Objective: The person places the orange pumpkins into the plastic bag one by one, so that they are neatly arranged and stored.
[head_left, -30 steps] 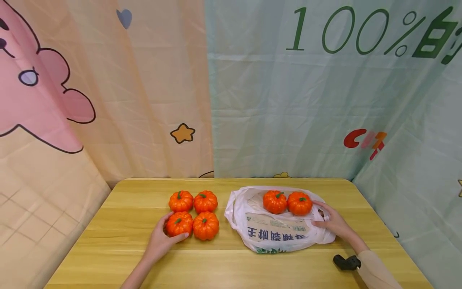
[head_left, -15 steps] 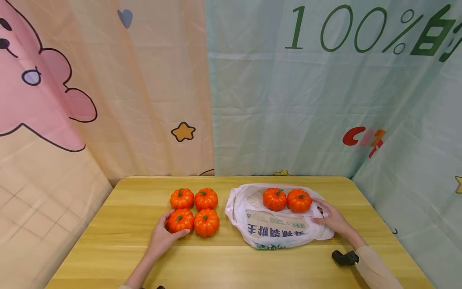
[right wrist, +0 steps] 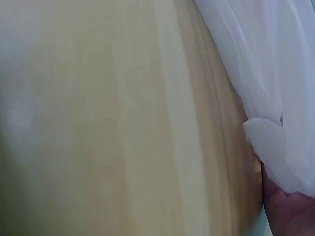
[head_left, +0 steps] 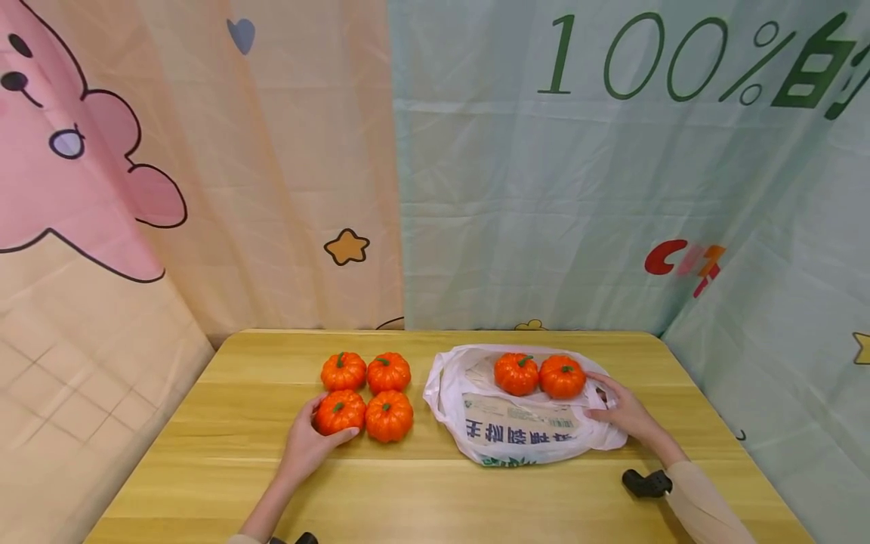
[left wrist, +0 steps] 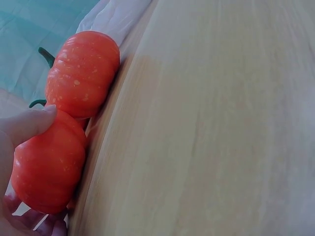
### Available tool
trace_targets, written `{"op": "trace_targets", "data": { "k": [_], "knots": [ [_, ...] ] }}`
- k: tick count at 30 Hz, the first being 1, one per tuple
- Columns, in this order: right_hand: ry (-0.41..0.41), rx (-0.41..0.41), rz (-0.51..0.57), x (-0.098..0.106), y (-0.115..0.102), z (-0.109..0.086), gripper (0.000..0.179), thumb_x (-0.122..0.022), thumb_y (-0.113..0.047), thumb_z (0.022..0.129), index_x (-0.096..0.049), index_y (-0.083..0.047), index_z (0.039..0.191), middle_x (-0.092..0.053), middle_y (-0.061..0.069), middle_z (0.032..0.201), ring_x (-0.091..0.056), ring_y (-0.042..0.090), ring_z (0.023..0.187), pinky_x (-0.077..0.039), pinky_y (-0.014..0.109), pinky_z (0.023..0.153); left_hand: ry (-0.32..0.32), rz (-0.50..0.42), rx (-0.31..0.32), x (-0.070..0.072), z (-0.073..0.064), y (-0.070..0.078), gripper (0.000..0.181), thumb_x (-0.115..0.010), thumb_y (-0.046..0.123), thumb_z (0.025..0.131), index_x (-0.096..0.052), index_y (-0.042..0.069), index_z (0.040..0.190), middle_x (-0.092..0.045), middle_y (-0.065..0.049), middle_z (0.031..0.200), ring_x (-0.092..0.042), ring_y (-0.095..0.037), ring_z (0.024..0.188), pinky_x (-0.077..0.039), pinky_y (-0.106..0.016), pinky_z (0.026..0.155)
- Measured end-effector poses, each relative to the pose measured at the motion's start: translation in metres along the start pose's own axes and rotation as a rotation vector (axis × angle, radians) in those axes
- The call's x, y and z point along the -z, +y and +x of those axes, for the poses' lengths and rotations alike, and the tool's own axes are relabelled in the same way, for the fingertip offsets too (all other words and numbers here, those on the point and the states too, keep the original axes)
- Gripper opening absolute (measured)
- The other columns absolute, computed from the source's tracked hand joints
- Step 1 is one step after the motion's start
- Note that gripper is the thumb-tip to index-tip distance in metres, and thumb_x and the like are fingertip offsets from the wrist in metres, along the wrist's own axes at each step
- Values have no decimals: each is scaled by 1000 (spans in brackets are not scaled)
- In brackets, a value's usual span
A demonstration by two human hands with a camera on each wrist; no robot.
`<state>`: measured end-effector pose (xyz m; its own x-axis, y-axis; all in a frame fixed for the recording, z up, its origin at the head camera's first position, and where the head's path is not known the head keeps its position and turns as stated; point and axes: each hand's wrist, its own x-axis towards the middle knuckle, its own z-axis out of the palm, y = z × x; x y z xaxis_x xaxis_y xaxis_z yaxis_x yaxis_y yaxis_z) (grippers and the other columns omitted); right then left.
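On the table's left side, small orange pumpkins with green stems stand in two rows of two. My left hand (head_left: 306, 446) is curled round the front-left pumpkin (head_left: 340, 412), thumb across its near side and fingers on its left. The left wrist view shows this held pumpkin (left wrist: 49, 167) touching its neighbour (left wrist: 83, 73). To the right lies a white plastic bag (head_left: 519, 452) with dark printing, with two more pumpkins (head_left: 516, 374) at its opening. My right hand (head_left: 632, 417) grips the bag's right edge, beside the right pumpkin (head_left: 562, 377). Plastic partly covers this hand (right wrist: 290, 211) in the right wrist view.
The wooden table (head_left: 421, 499) has a back edge close to a printed curtain (head_left: 530, 189). A black device (head_left: 646, 483) sits by the right wrist, and part of another (head_left: 306, 538) shows at the bottom edge near the left forearm.
The view has shifted slightly. Both hands stay where they were, the left round its pumpkin and the right at the bag's edge. No pumpkin has visibly moved on the table.
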<state>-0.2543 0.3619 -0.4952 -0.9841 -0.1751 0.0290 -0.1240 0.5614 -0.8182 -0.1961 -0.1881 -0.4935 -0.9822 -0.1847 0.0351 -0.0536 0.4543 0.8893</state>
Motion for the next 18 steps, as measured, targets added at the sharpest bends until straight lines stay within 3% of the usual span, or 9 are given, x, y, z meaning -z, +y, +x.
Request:
{"op": "trace_targets", "data": {
  "k": [11, 18],
  "knots": [
    [1, 6, 13, 1, 4, 3, 72, -74, -14, 82, -37, 1, 143, -26, 32, 150, -20, 52, 136, -14, 74, 104, 16, -1, -5, 0, -1, 0, 92, -87, 26, 69, -37, -3, 141, -45, -27, 140, -45, -39, 129, -35, -54, 109],
    [18, 29, -19, 0, 3, 2, 71, -75, -13, 82, -40, 2, 142, -30, 32, 148, -24, 52, 134, -16, 74, 104, 12, -24, 1, -1, -1, 3, 90, -86, 24, 70, -37, -4, 140, -44, -26, 140, -45, -39, 129, -37, -54, 108]
  ]
}}
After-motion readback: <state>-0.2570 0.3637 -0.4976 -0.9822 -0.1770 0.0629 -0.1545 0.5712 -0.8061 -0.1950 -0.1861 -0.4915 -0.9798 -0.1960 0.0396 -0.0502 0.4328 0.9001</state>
